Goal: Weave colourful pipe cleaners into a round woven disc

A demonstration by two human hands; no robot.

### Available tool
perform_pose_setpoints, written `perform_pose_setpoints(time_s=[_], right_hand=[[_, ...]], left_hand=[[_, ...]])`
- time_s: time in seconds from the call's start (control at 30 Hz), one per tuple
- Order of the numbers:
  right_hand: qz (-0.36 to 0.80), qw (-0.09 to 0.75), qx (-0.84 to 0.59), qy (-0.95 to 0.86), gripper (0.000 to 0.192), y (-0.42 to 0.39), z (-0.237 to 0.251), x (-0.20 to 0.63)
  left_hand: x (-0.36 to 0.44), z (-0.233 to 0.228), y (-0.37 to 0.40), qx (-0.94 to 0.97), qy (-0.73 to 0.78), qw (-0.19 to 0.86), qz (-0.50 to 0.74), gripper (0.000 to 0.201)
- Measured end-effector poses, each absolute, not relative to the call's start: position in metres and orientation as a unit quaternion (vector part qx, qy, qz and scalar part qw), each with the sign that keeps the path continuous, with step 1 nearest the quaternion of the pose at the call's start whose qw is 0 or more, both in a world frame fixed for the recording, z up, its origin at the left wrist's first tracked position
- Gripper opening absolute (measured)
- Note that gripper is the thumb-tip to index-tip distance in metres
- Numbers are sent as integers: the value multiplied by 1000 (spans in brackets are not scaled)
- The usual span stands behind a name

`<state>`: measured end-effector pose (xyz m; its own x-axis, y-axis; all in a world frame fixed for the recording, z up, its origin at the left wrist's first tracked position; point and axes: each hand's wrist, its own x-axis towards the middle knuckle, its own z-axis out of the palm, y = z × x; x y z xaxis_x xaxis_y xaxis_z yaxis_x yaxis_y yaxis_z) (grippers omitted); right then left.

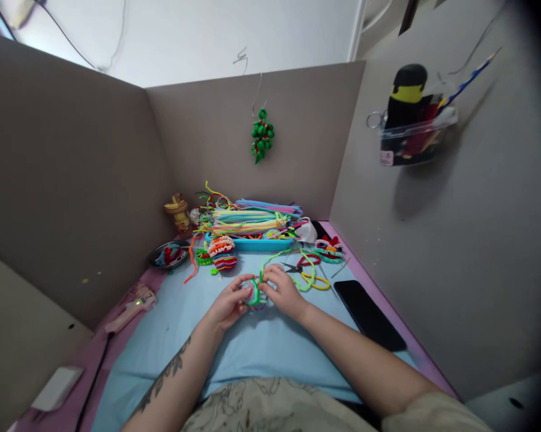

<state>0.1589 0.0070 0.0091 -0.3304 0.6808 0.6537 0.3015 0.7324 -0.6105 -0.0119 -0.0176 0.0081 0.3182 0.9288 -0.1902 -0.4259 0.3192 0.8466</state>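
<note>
Over the blue cloth, my left hand is closed around a small pipe-cleaner piece in green, pink and white. On its right side, my right hand pinches a green pipe cleaner against the piece. A long light-green strand loops from there out to the right. Just beyond my right hand lie scissors with black blades, one red handle and one yellow handle. A striped, ruffled pipe-cleaner piece sits ahead of my left hand. My fingertips partly hide the piece being held.
A blue tray heaped with pipe cleaners stands at the back. A black phone lies to the right. On the left are a pink glue gun with a cord and a dark bowl. Grey panels enclose the desk.
</note>
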Motion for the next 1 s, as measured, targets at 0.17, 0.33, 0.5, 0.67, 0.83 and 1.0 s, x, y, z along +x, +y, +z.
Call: perform_pose_setpoints(time_s=[0.17,0.33,0.5,0.67,0.83,1.0], right_hand=[[242,450,-356,-782,9,8,9,159],[311,419,-366,-771,14,8,5,155],[355,463,-391,-712,16,12,-2,153],[375,489,-400,-679,14,13,-1,153],[401,493,-391,-666,9,11,3,154],[486,487,-364,-628,14,14,-1,153]], left_hand=[[-10,11,-20,412,354,693,474,39],[-12,16,-20,445,362,673,467,47],[-13,17,-19,436,377,653,491,55],[-10,16,-18,449,384,612,525,60],[-9,14,-19,480,386,598,513,63],[-9,15,-21,483,369,626,489,60]])
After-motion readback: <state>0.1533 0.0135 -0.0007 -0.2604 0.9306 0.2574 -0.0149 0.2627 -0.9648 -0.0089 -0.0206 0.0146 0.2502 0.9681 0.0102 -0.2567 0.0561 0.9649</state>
